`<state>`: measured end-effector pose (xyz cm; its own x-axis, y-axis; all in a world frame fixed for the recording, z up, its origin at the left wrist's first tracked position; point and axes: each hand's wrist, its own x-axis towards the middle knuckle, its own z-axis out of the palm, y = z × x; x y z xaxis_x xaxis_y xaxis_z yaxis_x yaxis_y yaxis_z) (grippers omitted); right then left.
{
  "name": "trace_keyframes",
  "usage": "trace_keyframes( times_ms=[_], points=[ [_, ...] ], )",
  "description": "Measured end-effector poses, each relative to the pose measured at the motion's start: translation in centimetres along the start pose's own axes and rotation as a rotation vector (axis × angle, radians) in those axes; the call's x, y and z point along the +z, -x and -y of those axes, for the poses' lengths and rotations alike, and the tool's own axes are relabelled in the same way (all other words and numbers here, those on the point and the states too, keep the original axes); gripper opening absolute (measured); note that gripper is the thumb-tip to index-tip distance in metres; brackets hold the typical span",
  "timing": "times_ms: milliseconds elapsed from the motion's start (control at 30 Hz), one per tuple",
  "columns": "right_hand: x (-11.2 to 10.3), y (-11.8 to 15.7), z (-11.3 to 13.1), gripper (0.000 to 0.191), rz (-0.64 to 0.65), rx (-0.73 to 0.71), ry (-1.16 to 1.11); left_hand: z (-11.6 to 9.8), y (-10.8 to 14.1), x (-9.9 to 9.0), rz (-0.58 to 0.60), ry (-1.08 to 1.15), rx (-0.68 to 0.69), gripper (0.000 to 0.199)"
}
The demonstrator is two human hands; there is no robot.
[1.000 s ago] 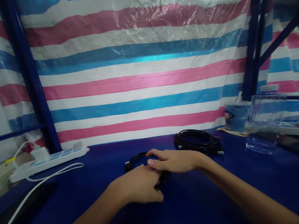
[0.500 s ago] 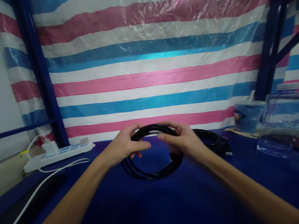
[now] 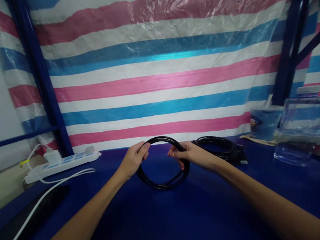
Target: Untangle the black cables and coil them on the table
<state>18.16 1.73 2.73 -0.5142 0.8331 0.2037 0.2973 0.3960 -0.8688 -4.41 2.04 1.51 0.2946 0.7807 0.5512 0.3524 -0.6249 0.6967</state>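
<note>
A coiled black cable forms a ring between my two hands, above the blue table. My left hand is closed round the upper left side of the ring, thumb pressed on top. On the right side, my right hand grips the coil, its fingers curled round it. The cable's ends cannot be made out. Behind my right hand, a second coiled black cable lies on the table, with a connector at its near right.
At the left stand a white power strip with a plugged-in charger and a white cord. A cup with a straw and a clear plastic container are at the right. Striped sheeting hangs behind the table.
My hands have moved apart along the coil, the left one to its left side and the right one to its right side. The ring looks rounder and more open at the top.
</note>
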Motion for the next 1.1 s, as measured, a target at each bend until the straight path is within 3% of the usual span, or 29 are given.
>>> trace_keyframes(
  times_ms=[100, 167, 300, 400, 500, 600, 700, 800, 967, 1100],
  points=[
    [0.1, 0.0, -0.4, 0.017, 0.065, 0.018, 0.017, 0.5, 0.4, -0.6, 0.036, -0.079, -0.013, 0.038],
    [0.3, 0.0, -0.5, 0.019, 0.034, 0.003, 0.035, 0.6, 0.6, -0.8, 0.078, -0.055, -0.062, 0.035],
    [0.7, 0.0, -0.1, 0.029, -0.199, -0.143, 0.150, 0.2, 0.4, -0.7, 0.259, 0.071, -0.151, 0.037],
    [0.6, 0.2, 0.4, 0.029, -0.310, -0.273, 0.299, 0.0, 0.2, -0.8, 0.216, 0.013, -0.177, 0.036],
    [0.4, 0.3, 0.6, 0.026, -0.221, -0.251, 0.407, 0.7, 0.1, -0.7, 0.131, -0.100, -0.217, 0.036],
    [0.3, 0.3, 0.1, 0.025, -0.125, -0.106, 0.316, 1.9, 0.2, -0.4, 0.191, -0.077, -0.245, 0.033],
    [0.4, -0.1, -0.8, 0.022, -0.113, -0.004, 0.180, 2.9, 0.2, 0.2, 0.252, 0.010, -0.283, 0.033],
    [0.7, -0.6, -1.5, 0.027, -0.135, 0.038, 0.025, 3.0, 0.4, 0.6, 0.241, 0.165, -0.307, 0.039],
    [0.6, -0.8, -1.2, 0.027, -0.344, -0.010, -0.193, 0.4, 0.6, 0.4, 0.288, 0.604, -0.348, 0.023],
    [0.7, -0.3, 0.0, 0.026, -0.296, -0.021, -0.148, -2.2, 1.0, 0.4, 0.373, 0.871, -0.305, 0.020]
  ],
)
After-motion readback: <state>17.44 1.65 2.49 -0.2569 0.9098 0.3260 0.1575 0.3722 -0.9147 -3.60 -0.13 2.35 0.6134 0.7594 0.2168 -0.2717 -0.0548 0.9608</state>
